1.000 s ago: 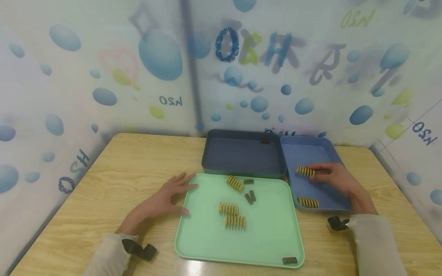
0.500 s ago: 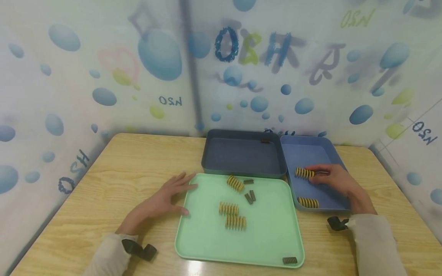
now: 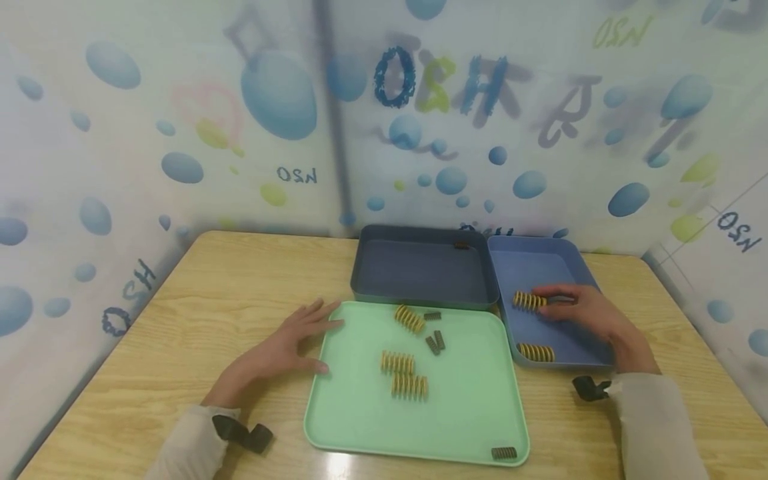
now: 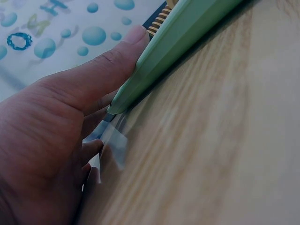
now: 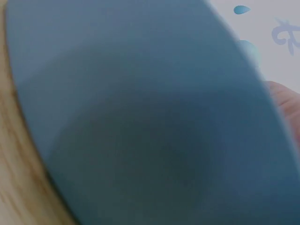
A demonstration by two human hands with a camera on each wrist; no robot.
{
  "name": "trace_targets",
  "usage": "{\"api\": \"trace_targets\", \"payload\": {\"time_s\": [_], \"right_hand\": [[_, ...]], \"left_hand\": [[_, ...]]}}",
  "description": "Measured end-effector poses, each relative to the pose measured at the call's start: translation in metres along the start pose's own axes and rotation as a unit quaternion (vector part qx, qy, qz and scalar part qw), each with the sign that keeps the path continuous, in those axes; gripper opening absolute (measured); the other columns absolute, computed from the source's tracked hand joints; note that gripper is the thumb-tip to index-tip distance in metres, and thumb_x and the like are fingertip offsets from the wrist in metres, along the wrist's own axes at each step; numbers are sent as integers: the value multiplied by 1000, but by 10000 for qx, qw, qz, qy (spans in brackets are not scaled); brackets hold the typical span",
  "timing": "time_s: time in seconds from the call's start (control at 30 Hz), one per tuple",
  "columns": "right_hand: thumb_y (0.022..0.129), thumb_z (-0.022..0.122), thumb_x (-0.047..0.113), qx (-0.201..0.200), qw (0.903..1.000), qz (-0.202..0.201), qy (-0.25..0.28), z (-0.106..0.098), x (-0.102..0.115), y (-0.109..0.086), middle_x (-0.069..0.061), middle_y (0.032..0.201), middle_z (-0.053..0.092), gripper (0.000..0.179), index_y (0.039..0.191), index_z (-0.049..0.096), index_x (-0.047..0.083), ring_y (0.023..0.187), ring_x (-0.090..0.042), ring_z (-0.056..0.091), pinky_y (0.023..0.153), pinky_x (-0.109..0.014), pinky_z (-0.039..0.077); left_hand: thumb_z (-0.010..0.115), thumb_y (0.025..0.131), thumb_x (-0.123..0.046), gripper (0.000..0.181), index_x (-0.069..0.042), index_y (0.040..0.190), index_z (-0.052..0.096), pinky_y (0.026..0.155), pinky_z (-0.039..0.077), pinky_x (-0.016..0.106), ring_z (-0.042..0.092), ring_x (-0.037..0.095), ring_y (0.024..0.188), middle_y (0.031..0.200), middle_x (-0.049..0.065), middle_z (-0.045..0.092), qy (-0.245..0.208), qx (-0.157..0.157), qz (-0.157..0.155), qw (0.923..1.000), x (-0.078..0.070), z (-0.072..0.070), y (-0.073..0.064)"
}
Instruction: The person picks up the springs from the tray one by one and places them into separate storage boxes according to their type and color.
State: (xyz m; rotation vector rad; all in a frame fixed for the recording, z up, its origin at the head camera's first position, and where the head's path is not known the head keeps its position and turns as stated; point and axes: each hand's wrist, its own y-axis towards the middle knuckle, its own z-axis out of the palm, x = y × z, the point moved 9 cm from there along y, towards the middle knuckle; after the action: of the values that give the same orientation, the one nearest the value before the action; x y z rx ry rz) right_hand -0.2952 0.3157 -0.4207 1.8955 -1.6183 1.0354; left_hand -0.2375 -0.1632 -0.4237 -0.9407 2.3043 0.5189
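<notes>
My right hand reaches into the blue tray and pinches a yellow coil spring by its right end between thumb and fingers. Another yellow spring lies by that tray's front wall. In the right wrist view the tray's side wall hides most of the hand. My left hand rests with fingers spread at the left edge of the green tray. Its thumb lies on the rim. Yellow springs and smaller dark springs lie on the green tray.
A dark navy tray with one small dark spring stands behind the green tray, against the blue one. One dark spring sits in the green tray's front right corner. A patterned wall rises behind the wooden table.
My right hand has sunk very slightly with the yellow spring in its fingers. The left hand and the other springs have stayed in place.
</notes>
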Motion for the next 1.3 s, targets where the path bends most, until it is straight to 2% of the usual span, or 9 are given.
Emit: {"api": "trace_targets", "payload": {"time_s": [0.2, 0.37, 0.53, 0.73, 0.97, 1.3], "right_hand": [[86, 73, 32, -54, 9997, -141, 180, -7, 6, -4, -11, 129, 59, 57, 133, 56, 6, 100, -3, 61, 79, -24, 52], [89, 69, 33, -411, 9988, -259, 95, -14, 24, -7, -6, 127, 58, 52, 131, 56, 5, 94, -4, 64, 76, -23, 52], [91, 66, 35, -814, 9957, -413, -137, -16, 51, -11, -10, 125, 60, 47, 127, 60, 6, 94, 2, 61, 76, -17, 49], [93, 64, 30, -1090, 9911, -724, 252, -5, 72, -8, -15, 120, 62, 42, 123, 60, 1, 91, -3, 63, 74, -18, 51], [93, 65, 25, -991, 9877, -943, 760, 14, 88, -4, -15, 119, 62, 41, 123, 60, -2, 89, -13, 66, 74, -26, 54], [90, 68, 30, -694, 9868, -945, 1113, 44, 113, -2, -10, 107, 67, 43, 121, 62, 1, 86, -29, 64, 74, -38, 55]], "left_hand": [[76, 76, -45, 78, -11, 141, 49, 110, 0, 62, 5, 41, 143, 157, 10, 22, -8, -4, 10, 10000, 0, 0, 0], [76, 77, -45, 77, -11, 141, 49, 109, 1, 63, 5, 42, 142, 157, 10, 22, 2, -28, 53, 10000, 0, 0, 0], [76, 77, -45, 77, -11, 141, 49, 108, 1, 64, 5, 43, 142, 157, 10, 22, 12, -40, 69, 10000, 0, 0, -1], [76, 77, -45, 77, -11, 140, 49, 109, 1, 63, 6, 42, 142, 157, 10, 22, 34, -70, 82, 9999, -1, -1, -1], [76, 76, -47, 78, -12, 141, 49, 109, 1, 62, 5, 41, 143, 157, 7, 21, 21, -4, -45, 10000, 1, 0, 0], [76, 76, -46, 78, -12, 141, 49, 109, 1, 63, 5, 41, 142, 157, 8, 21, 11, 13, -43, 10000, 1, 0, 0]]}}
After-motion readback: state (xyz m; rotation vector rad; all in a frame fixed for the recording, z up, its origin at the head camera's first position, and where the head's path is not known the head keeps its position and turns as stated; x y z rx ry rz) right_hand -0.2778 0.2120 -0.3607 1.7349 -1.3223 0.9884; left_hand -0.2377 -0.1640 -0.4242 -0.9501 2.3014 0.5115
